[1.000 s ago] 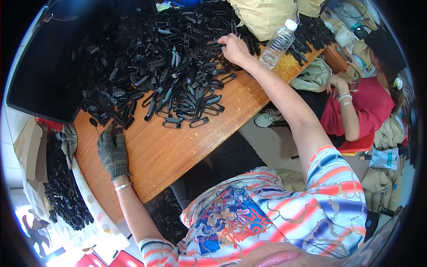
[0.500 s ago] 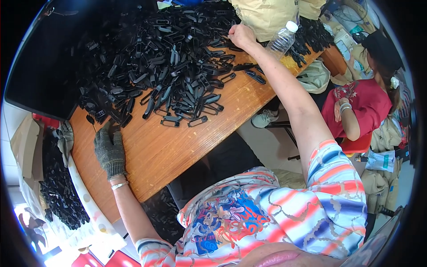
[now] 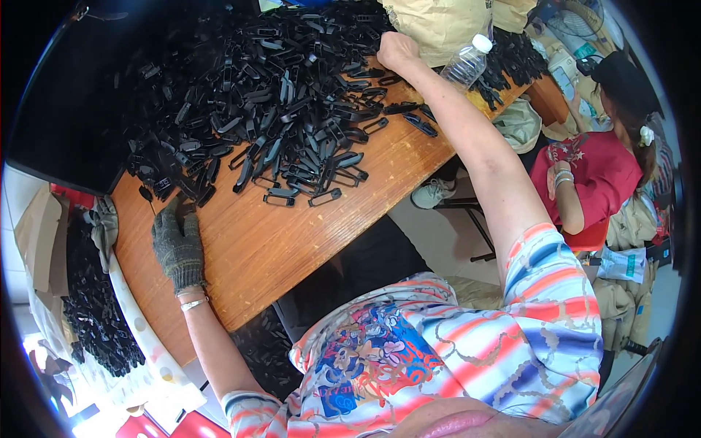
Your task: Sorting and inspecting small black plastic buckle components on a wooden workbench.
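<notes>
A large heap of black plastic clip-like pieces (image 3: 285,95), many with a slotted frame, covers the far part of the wooden table. At the heap's near left edge lies my left hand (image 3: 179,244) in a grey-green knitted glove. Its fingers stretch forward on the tabletop, with dark pieces by the fingertips. My right hand (image 3: 399,52) is bare and reaches to the far right side of the heap, in front of a brown paper bag (image 3: 434,25). Its fingers are curled closed, and whatever they hold is hidden behind the hand.
A clear plastic bottle with a white cap (image 3: 467,62) stands beside my right forearm. To the left, a dark screen-like panel (image 3: 66,95) and a bag of black pieces (image 3: 102,314) border the table (image 3: 292,248). A person in a red shirt (image 3: 591,175) sits at right.
My right hand has shifted slightly away from me, its fingers curled tighter out of sight. My left hand is almost where it was.
</notes>
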